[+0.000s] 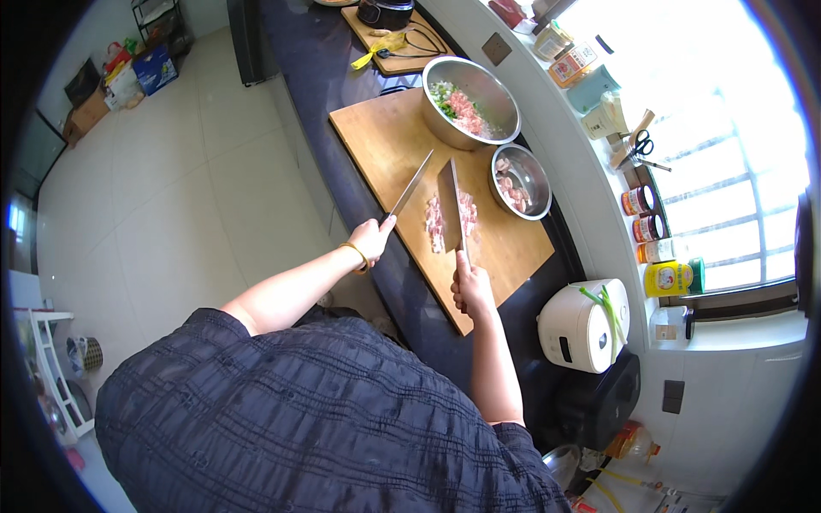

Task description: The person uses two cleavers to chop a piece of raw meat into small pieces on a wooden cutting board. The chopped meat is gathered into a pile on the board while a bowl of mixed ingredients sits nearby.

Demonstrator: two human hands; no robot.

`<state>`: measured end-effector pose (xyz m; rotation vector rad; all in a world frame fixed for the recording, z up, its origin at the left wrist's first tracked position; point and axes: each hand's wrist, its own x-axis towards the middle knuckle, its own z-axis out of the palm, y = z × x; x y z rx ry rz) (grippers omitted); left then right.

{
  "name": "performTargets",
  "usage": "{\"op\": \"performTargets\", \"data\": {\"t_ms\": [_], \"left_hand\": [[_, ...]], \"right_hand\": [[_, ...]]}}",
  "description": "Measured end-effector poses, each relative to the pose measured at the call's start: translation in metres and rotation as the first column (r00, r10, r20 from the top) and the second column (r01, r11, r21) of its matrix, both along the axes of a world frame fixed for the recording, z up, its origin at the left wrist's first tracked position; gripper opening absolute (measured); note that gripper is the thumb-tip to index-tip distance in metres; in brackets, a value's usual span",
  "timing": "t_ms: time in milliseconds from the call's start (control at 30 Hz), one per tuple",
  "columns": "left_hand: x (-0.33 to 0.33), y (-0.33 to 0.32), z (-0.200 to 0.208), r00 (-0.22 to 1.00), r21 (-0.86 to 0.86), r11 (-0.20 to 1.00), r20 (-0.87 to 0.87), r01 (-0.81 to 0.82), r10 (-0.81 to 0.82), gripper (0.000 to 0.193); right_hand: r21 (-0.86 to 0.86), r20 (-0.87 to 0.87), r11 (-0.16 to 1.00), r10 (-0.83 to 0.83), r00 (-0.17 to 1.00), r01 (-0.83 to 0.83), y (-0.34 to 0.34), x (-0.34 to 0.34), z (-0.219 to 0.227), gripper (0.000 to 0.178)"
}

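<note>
My left hand (371,239) is closed round the handle of a narrow kitchen knife (411,184), its blade slanting up over the left side of a wooden cutting board (385,128). In my right hand (473,289) is a cleaver (450,205), its broad blade over a patch of chopped pink meat (435,224). Bits of the meat show on both sides of that blade. A large steel bowl (496,85) on the board's far end holds minced meat and chopped greens. Beside it, a smaller steel bowl (536,175) contains meat pieces.
A white rice cooker (564,325) with green onions (614,312) on its lid stands right of the board. Jars and bottles (637,201) line the windowsill, with scissors (641,143) in a holder. Farther back lies another board (415,60) with a black appliance and cord.
</note>
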<state>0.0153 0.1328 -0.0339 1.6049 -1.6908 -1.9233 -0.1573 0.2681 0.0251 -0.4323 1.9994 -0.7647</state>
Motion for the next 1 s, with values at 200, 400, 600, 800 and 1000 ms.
{"op": "performTargets", "data": {"t_ms": [200,400,600,800,1000], "left_hand": [[-0.005,-0.001,0.0,1.0,0.021,0.999,-0.015,0.024,-0.024,0.055],[-0.004,0.005,0.002,0.997,0.055,0.997,-0.053,-0.058,0.061,0.057],[-0.005,0.002,-0.008,0.993,0.035,0.995,-0.07,-0.093,0.095,0.058],[0.0,0.003,-0.005,0.988,0.092,0.989,-0.086,-0.117,0.125,0.056],[-0.001,0.003,0.0,0.982,0.121,0.984,-0.123,-0.128,0.143,0.056]], "right_hand": [[0.066,-0.04,0.998,-0.009,0.999,0.011,0.008,0.002,-0.033,0.046],[0.036,-0.203,0.992,0.126,0.971,-0.121,0.025,0.02,-0.047,0.046],[-0.083,0.036,0.996,-0.01,0.999,0.013,0.016,0.02,-0.025,0.046],[-0.031,0.129,0.999,-0.037,0.991,0.042,0.013,0.02,-0.001,0.048],[0.03,0.07,0.999,-0.033,0.997,0.031,0.02,0.02,-0.026,0.049]]}}
